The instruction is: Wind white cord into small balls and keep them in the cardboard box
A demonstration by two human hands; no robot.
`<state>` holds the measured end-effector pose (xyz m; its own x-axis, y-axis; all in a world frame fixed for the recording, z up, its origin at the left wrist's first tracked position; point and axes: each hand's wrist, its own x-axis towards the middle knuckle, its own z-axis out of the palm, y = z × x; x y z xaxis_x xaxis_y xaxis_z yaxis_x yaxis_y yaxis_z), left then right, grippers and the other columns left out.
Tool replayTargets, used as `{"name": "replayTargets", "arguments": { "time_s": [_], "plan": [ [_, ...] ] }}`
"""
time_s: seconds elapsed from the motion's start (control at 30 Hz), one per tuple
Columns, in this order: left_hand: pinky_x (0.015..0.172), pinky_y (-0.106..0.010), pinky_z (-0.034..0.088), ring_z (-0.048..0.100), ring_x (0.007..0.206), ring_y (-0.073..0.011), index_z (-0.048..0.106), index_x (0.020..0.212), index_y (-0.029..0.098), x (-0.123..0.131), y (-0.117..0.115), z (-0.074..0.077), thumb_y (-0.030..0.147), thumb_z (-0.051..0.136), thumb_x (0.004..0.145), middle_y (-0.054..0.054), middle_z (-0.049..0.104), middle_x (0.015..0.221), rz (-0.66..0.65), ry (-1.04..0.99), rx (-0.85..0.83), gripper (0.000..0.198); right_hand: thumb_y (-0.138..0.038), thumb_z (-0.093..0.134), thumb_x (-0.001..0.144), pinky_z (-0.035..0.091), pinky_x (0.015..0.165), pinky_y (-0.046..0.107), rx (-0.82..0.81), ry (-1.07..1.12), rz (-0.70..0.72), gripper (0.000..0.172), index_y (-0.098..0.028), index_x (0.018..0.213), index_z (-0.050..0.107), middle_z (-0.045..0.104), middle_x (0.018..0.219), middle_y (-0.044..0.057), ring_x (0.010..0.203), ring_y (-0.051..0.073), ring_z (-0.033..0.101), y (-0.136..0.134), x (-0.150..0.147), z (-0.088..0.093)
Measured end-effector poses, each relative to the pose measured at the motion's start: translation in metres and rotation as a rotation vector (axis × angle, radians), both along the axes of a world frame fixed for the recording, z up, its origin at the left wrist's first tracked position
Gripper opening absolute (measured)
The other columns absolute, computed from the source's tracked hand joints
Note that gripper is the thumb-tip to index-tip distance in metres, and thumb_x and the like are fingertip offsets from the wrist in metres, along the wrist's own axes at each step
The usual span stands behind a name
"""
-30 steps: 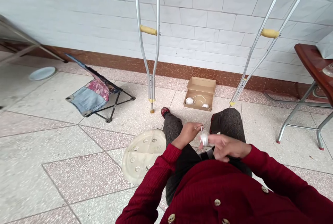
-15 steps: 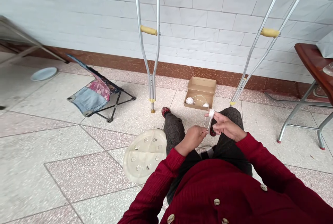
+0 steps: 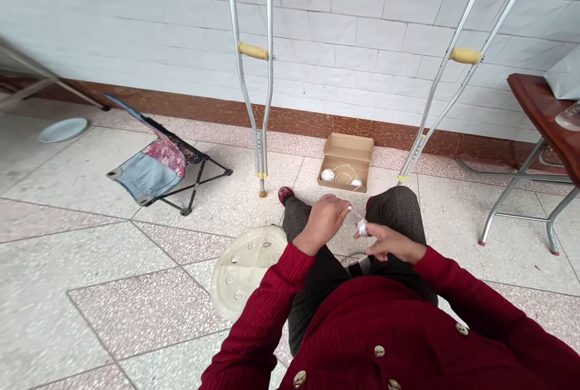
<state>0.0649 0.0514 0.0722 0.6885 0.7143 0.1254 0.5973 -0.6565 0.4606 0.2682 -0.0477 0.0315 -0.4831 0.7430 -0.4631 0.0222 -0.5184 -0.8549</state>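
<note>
Over my lap, my left hand [image 3: 322, 224] pinches a thin white thread [image 3: 356, 214] between its fingertips. The thread runs to a small white thread bundle [image 3: 362, 228], held at the fingers of my right hand [image 3: 385, 242]. The hands are close together, a short gap apart. Beyond my feet, an open cardboard box [image 3: 345, 163] stands on the floor, with two balls of white string [image 3: 328, 175] and loose strands inside. Left of my knee lies a round, pale plastic disc [image 3: 247, 272] set with several small shiny pieces; my left forearm hides part of it.
Two aluminium crutches [image 3: 258, 106] [image 3: 446, 81] lean upright against the tiled wall. A folding stool [image 3: 156, 166] lies tipped to the left, near a pale plate [image 3: 63, 130]. A brown table on metal legs [image 3: 539, 106] stands at the right.
The thread bundle has dropped lower, and both hands sit lower and closer together. My left hand has moved toward the right one, and the whole view has shifted slightly.
</note>
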Motion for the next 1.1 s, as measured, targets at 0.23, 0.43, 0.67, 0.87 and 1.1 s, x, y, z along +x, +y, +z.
{"name": "replayTargets", "arguments": {
  "time_s": [0.23, 0.43, 0.67, 0.87, 1.1],
  "plan": [
    [0.065, -0.023, 0.038, 0.054, 0.064, -0.0140, 0.066, 0.073, 0.016, 0.005, -0.047, -0.023, 0.035, 0.042, 0.095, -0.002, 0.062, 0.066, -0.036, -0.112, -0.363, 0.038, -0.019, 0.068, 0.073, 0.033, 0.041, 0.017, 0.138, 0.140, -0.199, 0.065, -0.030, 0.132, 0.045, 0.052, 0.129, 0.008, 0.049, 0.001, 0.044, 0.035, 0.008, 0.038],
    [0.058, -0.021, 0.035, 0.048, 0.057, -0.0113, 0.066, 0.071, 0.013, -0.005, -0.028, -0.052, 0.031, 0.043, 0.091, 0.001, 0.057, 0.059, 0.049, -0.162, -0.540, 0.036, -0.023, 0.072, 0.075, 0.029, 0.040, 0.017, 0.044, 0.350, 0.084, 0.072, -0.030, 0.138, 0.038, 0.053, 0.128, 0.010, 0.049, 0.001, 0.041, -0.003, -0.009, 0.069],
    [0.068, -0.025, 0.036, 0.054, 0.070, -0.0167, 0.065, 0.070, 0.016, -0.003, 0.006, -0.016, 0.031, 0.046, 0.092, -0.004, 0.062, 0.068, 0.067, -0.018, -0.102, 0.032, -0.021, 0.073, 0.070, 0.029, 0.039, 0.016, -0.057, 0.166, 0.152, 0.058, -0.023, 0.123, 0.051, 0.060, 0.111, 0.006, 0.045, 0.000, 0.043, -0.019, -0.009, 0.011],
    [0.070, -0.025, 0.037, 0.057, 0.071, -0.0169, 0.067, 0.075, 0.018, 0.010, -0.027, -0.006, 0.034, 0.043, 0.094, -0.005, 0.065, 0.072, -0.001, -0.029, -0.171, 0.035, -0.017, 0.068, 0.069, 0.032, 0.041, 0.017, 0.045, 0.030, -0.175, 0.063, -0.026, 0.128, 0.048, 0.058, 0.115, 0.005, 0.048, 0.001, 0.043, 0.025, 0.007, 0.001],
    [0.062, -0.022, 0.037, 0.054, 0.061, -0.0127, 0.067, 0.071, 0.014, 0.004, -0.032, -0.036, 0.030, 0.044, 0.092, 0.000, 0.062, 0.063, 0.000, -0.161, -0.490, 0.035, -0.021, 0.070, 0.073, 0.026, 0.040, 0.018, 0.097, 0.382, -0.090, 0.073, -0.033, 0.138, 0.038, 0.045, 0.137, 0.009, 0.050, 0.002, 0.036, 0.017, 0.002, 0.073]
  ]
}}
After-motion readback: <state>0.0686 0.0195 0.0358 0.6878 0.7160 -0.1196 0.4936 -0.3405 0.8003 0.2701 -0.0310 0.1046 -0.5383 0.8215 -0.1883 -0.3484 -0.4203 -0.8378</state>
